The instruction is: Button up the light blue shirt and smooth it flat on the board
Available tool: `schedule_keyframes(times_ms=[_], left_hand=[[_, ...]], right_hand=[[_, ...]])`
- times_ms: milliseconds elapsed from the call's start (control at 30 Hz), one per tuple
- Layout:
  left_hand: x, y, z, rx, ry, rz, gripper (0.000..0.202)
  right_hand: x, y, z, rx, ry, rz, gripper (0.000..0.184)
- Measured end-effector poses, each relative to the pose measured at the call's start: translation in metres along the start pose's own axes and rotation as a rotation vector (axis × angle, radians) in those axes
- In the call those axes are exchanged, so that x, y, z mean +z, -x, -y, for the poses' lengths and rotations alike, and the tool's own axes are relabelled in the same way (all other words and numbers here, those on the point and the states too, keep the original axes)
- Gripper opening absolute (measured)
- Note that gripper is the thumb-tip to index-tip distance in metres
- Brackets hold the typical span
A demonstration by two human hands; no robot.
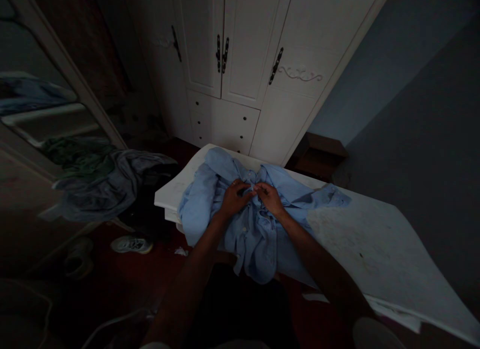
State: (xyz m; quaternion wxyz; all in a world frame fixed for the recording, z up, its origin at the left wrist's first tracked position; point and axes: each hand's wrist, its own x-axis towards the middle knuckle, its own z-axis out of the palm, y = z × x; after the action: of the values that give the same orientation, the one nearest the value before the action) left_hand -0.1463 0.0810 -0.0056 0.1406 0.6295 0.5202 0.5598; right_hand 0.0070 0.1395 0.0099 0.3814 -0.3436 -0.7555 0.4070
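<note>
A light blue button-up shirt [198,204] lies spread over a white tabletop [348,234], its lower hem hanging past the near edge. Near the collar, my left hand [237,196] pinches the front placket with bent fingers. My right hand [269,198] meets it there, fingers closed on the same strip of cloth. The fingertips of both hands almost touch. Whatever button or buttonhole lies between them is too small and dark to make out. One sleeve stretches right along the table, and the other is bunched at the left.
Beyond the table stands a white wardrobe [243,49] with dark handles. Clothes [108,179] are heaped at the left by a mirror [37,104]. Sneakers [132,244] rest on the red floor. A brown wooden cabinet [318,151] stands by the right wall.
</note>
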Motion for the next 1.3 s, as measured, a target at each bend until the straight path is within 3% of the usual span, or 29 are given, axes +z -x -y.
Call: schedule_keyframes(times_ms=[500, 800, 1000, 1300], left_hand=[[0.001, 0.000, 0.013, -0.063, -0.083, 0.034, 0.018], [-0.001, -0.002, 0.013, -0.118, -0.129, 0.107, 0.011], [-0.002, -0.002, 0.011, -0.127, -0.133, 0.131, 0.021], [-0.001, -0.004, 0.014, -0.133, -0.128, 0.128, 0.019]], right_hand=[[0.001, 0.002, -0.008, -0.160, 0.057, 0.089, 0.026], [0.002, 0.003, -0.020, -0.289, 0.237, -0.012, 0.023], [0.001, 0.001, -0.023, -0.398, 0.306, -0.081, 0.024], [-0.003, -0.002, -0.019, -0.572, 0.348, 0.022, 0.029]])
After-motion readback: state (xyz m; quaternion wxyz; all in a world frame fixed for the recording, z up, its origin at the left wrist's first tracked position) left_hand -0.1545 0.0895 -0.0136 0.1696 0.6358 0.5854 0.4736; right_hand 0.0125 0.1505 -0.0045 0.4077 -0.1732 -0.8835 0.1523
